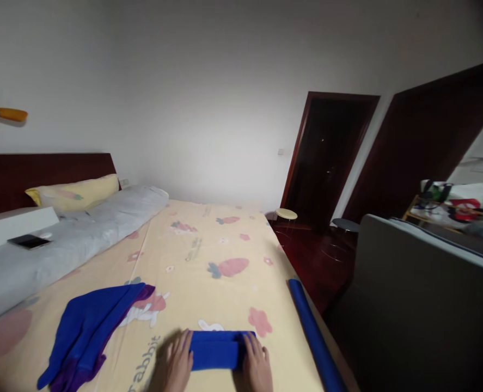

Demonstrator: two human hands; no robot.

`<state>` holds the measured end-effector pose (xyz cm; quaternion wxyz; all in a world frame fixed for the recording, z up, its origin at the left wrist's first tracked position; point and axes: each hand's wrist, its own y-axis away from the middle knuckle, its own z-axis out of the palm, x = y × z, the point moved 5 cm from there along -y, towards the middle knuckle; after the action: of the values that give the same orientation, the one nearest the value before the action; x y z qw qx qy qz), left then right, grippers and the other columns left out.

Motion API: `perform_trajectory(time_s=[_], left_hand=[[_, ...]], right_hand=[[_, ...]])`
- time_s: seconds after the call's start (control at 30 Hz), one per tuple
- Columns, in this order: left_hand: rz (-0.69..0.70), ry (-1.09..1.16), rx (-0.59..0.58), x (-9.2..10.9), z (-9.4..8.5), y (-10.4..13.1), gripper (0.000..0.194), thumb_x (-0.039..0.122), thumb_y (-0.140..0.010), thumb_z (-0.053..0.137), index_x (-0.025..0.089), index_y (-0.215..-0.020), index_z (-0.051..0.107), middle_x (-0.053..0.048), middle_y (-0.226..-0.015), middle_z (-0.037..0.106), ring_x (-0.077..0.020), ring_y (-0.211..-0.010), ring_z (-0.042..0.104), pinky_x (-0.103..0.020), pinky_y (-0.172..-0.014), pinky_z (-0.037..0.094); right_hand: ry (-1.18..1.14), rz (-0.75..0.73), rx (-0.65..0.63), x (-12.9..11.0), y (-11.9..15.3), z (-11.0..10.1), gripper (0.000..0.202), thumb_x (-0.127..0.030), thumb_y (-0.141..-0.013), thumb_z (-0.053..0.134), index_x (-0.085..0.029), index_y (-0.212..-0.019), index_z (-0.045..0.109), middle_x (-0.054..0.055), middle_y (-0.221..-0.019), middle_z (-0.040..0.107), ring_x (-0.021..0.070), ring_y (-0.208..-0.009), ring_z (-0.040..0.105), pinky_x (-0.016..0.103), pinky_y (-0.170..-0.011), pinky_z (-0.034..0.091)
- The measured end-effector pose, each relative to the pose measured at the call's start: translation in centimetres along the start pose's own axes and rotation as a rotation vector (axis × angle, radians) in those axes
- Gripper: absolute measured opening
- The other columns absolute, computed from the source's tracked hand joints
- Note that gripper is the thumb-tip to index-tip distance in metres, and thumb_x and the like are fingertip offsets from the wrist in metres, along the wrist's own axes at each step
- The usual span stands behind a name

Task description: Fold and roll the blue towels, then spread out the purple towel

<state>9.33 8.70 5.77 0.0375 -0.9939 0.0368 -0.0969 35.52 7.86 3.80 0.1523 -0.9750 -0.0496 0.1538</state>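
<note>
Looking soft and light, the folded cloth [214,353] inside the bed's [202,305] right edge suits end holds; left hand [179,361] and right hand [259,360] touch there, grip unclear.

The bed [186,302] carries folded cloth [214,354], crumpled cloth [88,318] and a blue roll [310,329].

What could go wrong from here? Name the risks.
The long blue item lies near the edge of the bed; a nudge might send it off.

The folded blue cloth might crease or loosen if the left hand and right hand pull unevenly.

The dark flat device on the grey bedding could slide.
</note>
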Motion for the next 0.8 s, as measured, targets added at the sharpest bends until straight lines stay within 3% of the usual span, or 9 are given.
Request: perform_trajectory(time_s=[0.13, 0.2, 0.27, 0.37, 0.47, 0.63, 0.7, 0.8], left_hand=[[0.243, 0.083, -0.119, 4.6, 3.4, 1.3, 0.079, 0.009, -0.076, 0.038, 0.030, -0.149, 0.019, 0.006, -0.157, 0.021, -0.0198, -0.145, 0.025, -0.041, -0.119, 0.024], [0.283, 0.085, -0.155, 4.9, 4.1, 1.8, 0.082, 0.009, -0.074, 0.039, 0.032, -0.149, 0.014, 0.006, -0.157, 0.017, -0.0217, -0.145, 0.024, -0.045, -0.119, 0.023], [0.282, 0.077, -0.155, 3.7, 3.9, 2.1, 0.081, 0.011, -0.077, 0.038, 0.034, -0.148, 0.008, 0.006, -0.158, 0.015, -0.0231, -0.146, 0.022, -0.048, -0.119, 0.021], [0.228, 0.054, -0.134, 0.4, 2.8, 2.3, 0.074, 0.015, -0.083, 0.035, 0.038, -0.148, 0.007, 0.008, -0.158, 0.015, -0.0234, -0.147, 0.018, -0.053, -0.119, 0.018], [0.188, 0.026, -0.146, -1.4, 1.8, 2.2, 0.074, 0.013, -0.082, 0.036, 0.040, -0.148, 0.015, 0.009, -0.158, 0.021, -0.0228, -0.147, 0.018, -0.053, -0.118, 0.017], [0.114, -0.023, -0.175, -0.9, 0.0, 0.3, 0.068, 0.009, -0.076, 0.037, 0.034, -0.139, 0.046, 0.002, -0.147, 0.049, -0.0235, -0.139, 0.037, -0.049, -0.115, 0.019], [0.095, -0.030, -0.199, -0.6, -0.7, -0.9, 0.057, 0.011, -0.078, 0.038, 0.030, -0.128, 0.057, -0.002, -0.135, 0.061, -0.0231, -0.130, 0.047, -0.045, -0.113, 0.023], [0.031, -0.057, -0.281, -0.8, -0.9, -2.1, 0.044, 0.008, -0.074, 0.041, 0.023, -0.105, 0.069, -0.007, -0.108, 0.073, -0.0239, -0.111, 0.061, -0.044, -0.106, 0.032]], right_hand=[[-0.096, -0.192, -0.051, -4.2, 1.5, 4.3, 0.066, -0.024, -0.084, 0.044, -0.038, -0.147, 0.027, -0.002, -0.151, 0.038, 0.0259, -0.137, 0.040, 0.046, -0.108, 0.040], [-0.095, -0.207, -0.086, -4.2, 1.9, 5.4, 0.066, -0.023, -0.086, 0.040, -0.039, -0.147, 0.023, -0.003, -0.152, 0.035, 0.0247, -0.138, 0.038, 0.046, -0.108, 0.039], [-0.066, -0.159, -0.106, -2.6, 2.2, 5.5, 0.067, -0.020, -0.086, 0.038, -0.039, -0.147, 0.021, -0.003, -0.152, 0.033, 0.0249, -0.138, 0.037, 0.049, -0.109, 0.038], [-0.023, -0.050, -0.106, 1.0, 2.7, 3.8, 0.065, -0.018, -0.086, 0.035, -0.039, -0.146, 0.024, -0.002, -0.152, 0.033, 0.0260, -0.138, 0.037, 0.054, -0.108, 0.037], [-0.029, -0.013, -0.153, 2.4, 2.7, 1.5, 0.062, -0.018, -0.086, 0.034, -0.037, -0.145, 0.032, -0.001, -0.151, 0.036, 0.0260, -0.138, 0.038, 0.055, -0.107, 0.036], [-0.016, 0.041, -0.252, 0.7, -0.4, -2.2, 0.052, -0.015, -0.081, 0.040, -0.028, -0.129, 0.056, 0.007, -0.136, 0.058, 0.0258, -0.129, 0.049, 0.052, -0.110, 0.030], [0.008, 0.042, -0.283, 0.3, -2.0, -3.1, 0.045, -0.014, -0.078, 0.042, -0.023, -0.115, 0.065, 0.009, -0.118, 0.069, 0.0255, -0.116, 0.059, 0.049, -0.107, 0.035], [0.028, 0.033, -0.361, 0.3, -3.3, -3.0, 0.030, -0.018, -0.074, 0.048, -0.020, -0.093, 0.071, 0.009, -0.093, 0.075, 0.0276, -0.094, 0.068, 0.046, -0.092, 0.046]])
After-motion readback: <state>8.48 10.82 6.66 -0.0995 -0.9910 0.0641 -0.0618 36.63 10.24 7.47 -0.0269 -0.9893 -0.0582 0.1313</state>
